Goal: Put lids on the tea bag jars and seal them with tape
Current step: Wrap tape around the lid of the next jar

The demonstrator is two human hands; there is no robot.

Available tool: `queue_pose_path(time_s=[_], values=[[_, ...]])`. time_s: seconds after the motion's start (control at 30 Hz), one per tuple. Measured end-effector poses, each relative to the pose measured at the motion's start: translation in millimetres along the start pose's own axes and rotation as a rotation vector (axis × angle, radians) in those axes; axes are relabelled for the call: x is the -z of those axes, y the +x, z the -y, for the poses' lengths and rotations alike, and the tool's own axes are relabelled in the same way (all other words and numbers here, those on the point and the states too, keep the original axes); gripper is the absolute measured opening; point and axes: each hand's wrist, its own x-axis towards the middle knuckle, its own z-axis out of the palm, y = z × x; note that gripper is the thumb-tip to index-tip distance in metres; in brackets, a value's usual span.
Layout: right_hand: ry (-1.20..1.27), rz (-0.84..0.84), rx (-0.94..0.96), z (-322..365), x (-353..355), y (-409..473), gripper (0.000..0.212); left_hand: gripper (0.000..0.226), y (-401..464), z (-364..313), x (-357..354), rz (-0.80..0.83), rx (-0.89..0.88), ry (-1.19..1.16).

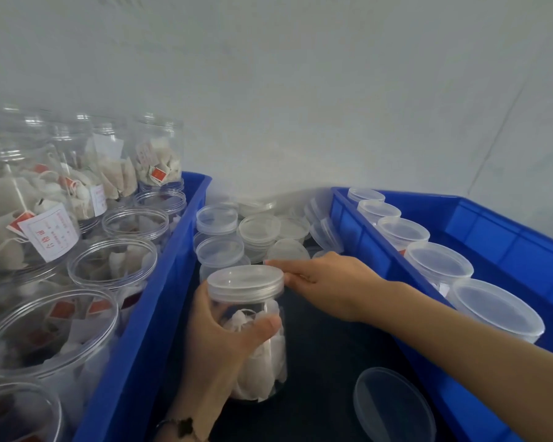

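Note:
A clear jar of tea bags [262,355] stands on the dark surface between two blue crates. My left hand [224,333] grips the jar's body just below the rim. A clear plastic lid [246,283] sits on the jar's mouth, and my right hand [326,283] holds the lid's right edge with its fingertips. The right hand's fingers are partly hidden behind the lid. No tape is in view.
The left blue crate [160,301] holds several open jars of tea bags [112,266]. The right blue crate [505,224] holds a row of lidded jars [438,263]. Loose lids [259,229] pile up behind the jar. One lid [393,406] lies at the front right.

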Motion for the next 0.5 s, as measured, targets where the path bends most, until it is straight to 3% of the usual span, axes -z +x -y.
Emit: queue_pose_path(time_s=[0.27,0.5], values=[[0.03,-0.063,0.003,3,-4,9,0.031,0.07,-4,-2,-6,-0.104,0.008,0.034],[0.001,-0.012,-0.045,7,-7,22,0.035,0.083,-5,-3,0,-0.153,-0.015,0.102]])
